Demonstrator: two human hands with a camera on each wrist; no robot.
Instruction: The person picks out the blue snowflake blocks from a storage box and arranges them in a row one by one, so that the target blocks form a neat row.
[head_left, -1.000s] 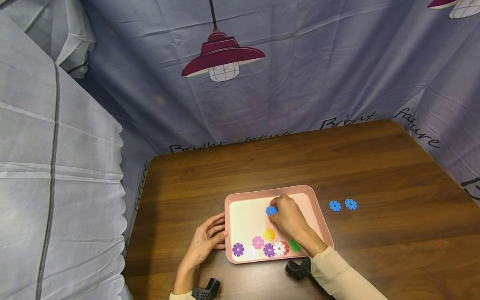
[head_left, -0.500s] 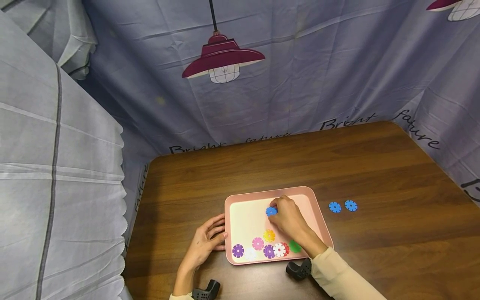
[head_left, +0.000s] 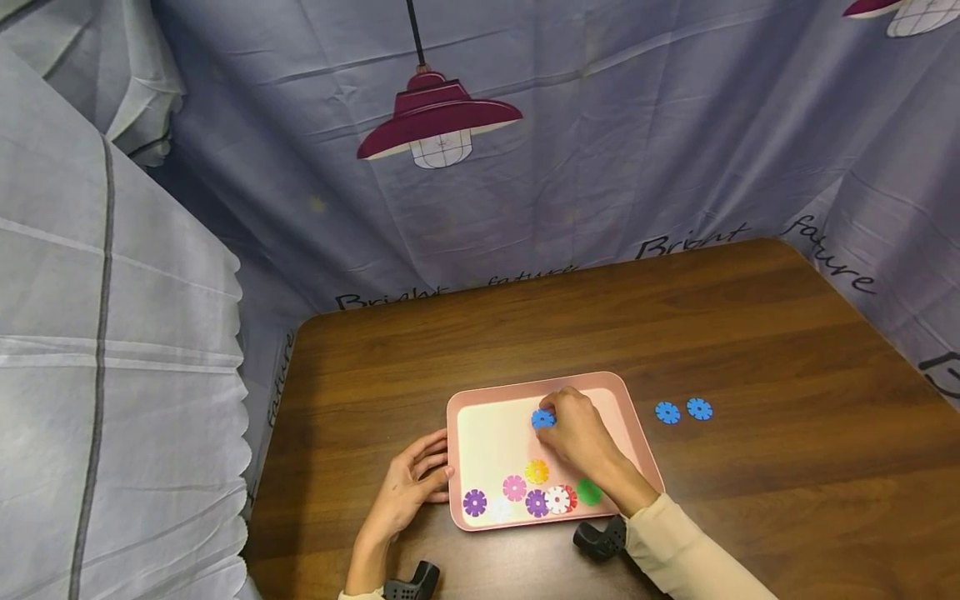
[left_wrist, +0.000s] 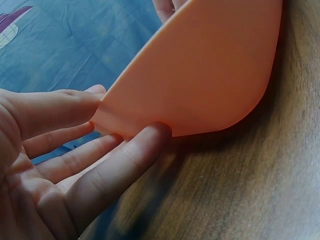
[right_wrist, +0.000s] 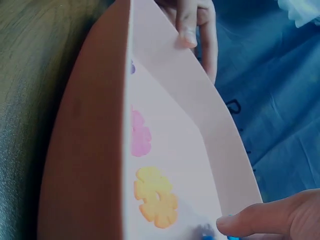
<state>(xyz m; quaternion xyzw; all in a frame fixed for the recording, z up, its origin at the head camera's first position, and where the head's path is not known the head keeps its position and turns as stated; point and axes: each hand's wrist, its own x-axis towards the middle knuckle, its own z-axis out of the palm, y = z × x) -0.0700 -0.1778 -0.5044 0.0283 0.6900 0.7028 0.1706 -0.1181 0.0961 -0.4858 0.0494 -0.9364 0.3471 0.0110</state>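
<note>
A pink tray lies on the table with several notched plastic discs in it. My right hand reaches over the tray and pinches a blue snowflake disc between thumb and fingertips. At the bottom of the right wrist view only slivers of blue show by the thumb. My left hand touches the tray's left wall with spread, fairly straight fingers. In the left wrist view, the thumb rests against the outside of that wall. Near the tray's front lie yellow, pink and purple discs.
Two blue discs lie on the wooden table right of the tray. White, red and green discs sit along the tray's front wall. Each wrist wears a black device. Printed curtains surround the table.
</note>
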